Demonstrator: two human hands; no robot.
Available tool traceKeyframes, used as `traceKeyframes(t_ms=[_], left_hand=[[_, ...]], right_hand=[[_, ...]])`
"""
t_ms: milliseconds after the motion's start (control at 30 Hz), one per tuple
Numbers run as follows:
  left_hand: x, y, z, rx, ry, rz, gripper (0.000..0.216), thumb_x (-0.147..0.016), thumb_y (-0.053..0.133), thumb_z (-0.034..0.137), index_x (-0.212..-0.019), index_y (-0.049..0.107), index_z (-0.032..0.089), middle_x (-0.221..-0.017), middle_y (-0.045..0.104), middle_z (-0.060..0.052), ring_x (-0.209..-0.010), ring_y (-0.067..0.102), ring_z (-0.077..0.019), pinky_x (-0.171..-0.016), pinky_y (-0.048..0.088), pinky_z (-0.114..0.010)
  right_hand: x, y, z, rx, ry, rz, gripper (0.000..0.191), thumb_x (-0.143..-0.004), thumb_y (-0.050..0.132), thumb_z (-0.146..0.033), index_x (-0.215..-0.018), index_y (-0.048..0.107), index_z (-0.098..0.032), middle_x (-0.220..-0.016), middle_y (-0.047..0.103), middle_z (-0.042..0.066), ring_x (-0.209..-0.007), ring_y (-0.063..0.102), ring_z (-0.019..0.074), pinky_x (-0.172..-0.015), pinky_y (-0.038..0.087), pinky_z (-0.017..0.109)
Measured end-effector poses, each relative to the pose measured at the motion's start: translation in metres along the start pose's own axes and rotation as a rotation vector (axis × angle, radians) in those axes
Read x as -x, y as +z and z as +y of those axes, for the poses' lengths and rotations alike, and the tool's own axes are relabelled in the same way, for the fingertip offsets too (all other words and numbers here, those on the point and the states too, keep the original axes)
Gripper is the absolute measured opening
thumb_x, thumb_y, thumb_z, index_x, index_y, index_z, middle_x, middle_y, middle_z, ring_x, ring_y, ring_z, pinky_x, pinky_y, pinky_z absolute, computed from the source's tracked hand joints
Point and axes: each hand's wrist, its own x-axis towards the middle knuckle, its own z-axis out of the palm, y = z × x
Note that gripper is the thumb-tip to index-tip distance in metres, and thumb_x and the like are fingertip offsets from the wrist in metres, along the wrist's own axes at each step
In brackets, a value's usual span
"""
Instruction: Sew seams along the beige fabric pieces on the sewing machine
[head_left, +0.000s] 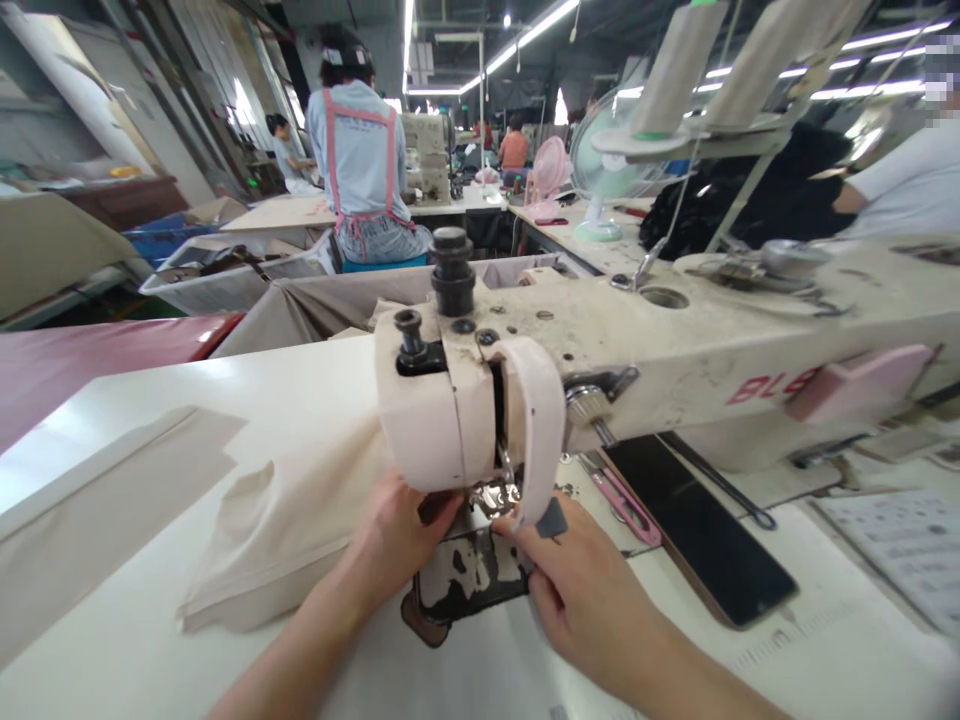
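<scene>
White table (150,640), cream sewing machine (465,410): left hand (394,540) and right hand (577,590), fingers lightly curled, pressing beige fabric (285,520) beneath needle; seam unfinished.

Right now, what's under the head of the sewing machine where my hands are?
Under the sewing machine head sit the shiny presser foot and a worn dark plate. The left hand and right hand flank it. The needle itself is hidden behind the head.

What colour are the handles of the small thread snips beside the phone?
Pink; the thread snips show best in the head view.
</scene>
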Motion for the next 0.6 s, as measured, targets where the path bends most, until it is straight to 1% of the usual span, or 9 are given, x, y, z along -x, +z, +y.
traceKeyframes(t_ms=[100,200,300,333,367,433,467,500,600], left_hand=[[-0.002,-0.003,0.003,-0.018,-0.037,-0.012,0.019,-0.084,0.052,0.025,-0.077,0.067,0.018,-0.080,0.070,-0.007,-0.084,0.066,-0.0238,-0.075,0.054,-0.033],[0.007,-0.023,0.003,-0.066,-0.151,0.044,0.021,-0.087,0.047,0.025,-0.070,0.059,0.019,-0.076,0.065,-0.006,-0.077,0.063,-0.0231,-0.069,0.051,-0.033],[0.031,-0.054,0.013,-0.116,-0.305,0.160,0.021,-0.092,0.042,0.030,-0.076,0.052,0.020,-0.068,0.059,-0.001,-0.062,0.057,-0.0187,-0.057,0.046,-0.028],[0.040,-0.063,0.020,-0.110,-0.337,0.201,0.020,-0.094,0.041,0.032,-0.081,0.051,0.020,-0.071,0.059,0.000,-0.063,0.057,-0.0176,-0.057,0.045,-0.027],[0.050,-0.069,0.030,-0.086,-0.360,0.248,0.018,-0.094,0.041,0.034,-0.086,0.050,0.021,-0.078,0.060,0.000,-0.068,0.059,-0.0171,-0.060,0.047,-0.026],[0.064,-0.074,0.054,0.080,-0.418,0.330,0.015,-0.094,0.044,0.037,-0.092,0.050,0.023,-0.094,0.061,-0.001,-0.083,0.061,-0.0162,-0.069,0.049,-0.025],[0.069,-0.074,0.066,0.188,-0.459,0.345,0.014,-0.094,0.044,0.037,-0.093,0.049,0.024,-0.097,0.061,0.000,-0.086,0.061,-0.0157,-0.071,0.049,-0.023],[0.072,-0.072,0.076,0.299,-0.497,0.339,0.013,-0.093,0.045,0.037,-0.094,0.049,0.025,-0.098,0.061,0.000,-0.087,0.061,-0.0151,-0.069,0.050,-0.022],[0.074,-0.066,0.097,0.539,-0.578,0.255,0.015,-0.093,0.045,0.040,-0.099,0.047,0.027,-0.096,0.064,0.000,-0.080,0.063,-0.0142,-0.063,0.052,-0.020]], right_hand=[[0.000,0.001,0.004,0.010,-0.011,0.010,0.052,-0.068,0.044,0.003,-0.115,0.059,-0.015,-0.107,0.058,0.013,-0.102,0.051,0.0286,-0.089,0.048,0.049],[0.004,0.000,0.008,-0.003,-0.009,0.023,0.053,-0.069,0.044,0.005,-0.115,0.060,-0.016,-0.108,0.058,0.012,-0.102,0.053,0.0275,-0.091,0.048,0.048],[0.009,-0.002,0.000,-0.098,-0.101,0.047,0.053,-0.072,0.043,0.004,-0.118,0.058,-0.018,-0.111,0.057,0.011,-0.106,0.054,0.0260,-0.095,0.048,0.046],[0.010,-0.002,-0.009,-0.165,-0.140,0.048,0.055,-0.074,0.044,0.003,-0.123,0.055,-0.019,-0.115,0.057,0.011,-0.110,0.053,0.0251,-0.097,0.047,0.044],[0.011,0.000,-0.020,-0.255,-0.188,0.056,0.057,-0.075,0.045,0.001,-0.128,0.050,-0.021,-0.119,0.056,0.011,-0.113,0.052,0.0241,-0.098,0.047,0.041],[0.012,0.009,-0.046,-0.450,-0.193,0.040,0.070,-0.077,0.052,-0.005,-0.141,0.032,-0.024,-0.136,0.046,0.011,-0.126,0.045,0.0227,-0.105,0.042,0.037],[0.012,0.015,-0.060,-0.573,-0.203,0.067,0.076,-0.078,0.057,-0.011,-0.145,0.025,-0.024,-0.140,0.042,0.011,-0.130,0.042,0.0244,-0.106,0.041,0.038],[0.012,0.023,-0.073,-0.692,-0.185,0.084,0.079,-0.078,0.061,-0.017,-0.146,0.022,-0.024,-0.141,0.040,0.012,-0.129,0.043,0.0251,-0.104,0.044,0.038],[0.013,0.043,-0.094,-0.899,-0.084,0.180,0.067,-0.085,0.057,-0.025,-0.145,0.027,-0.029,-0.138,0.042,0.010,-0.121,0.050,0.0247,-0.092,0.053,0.033]])
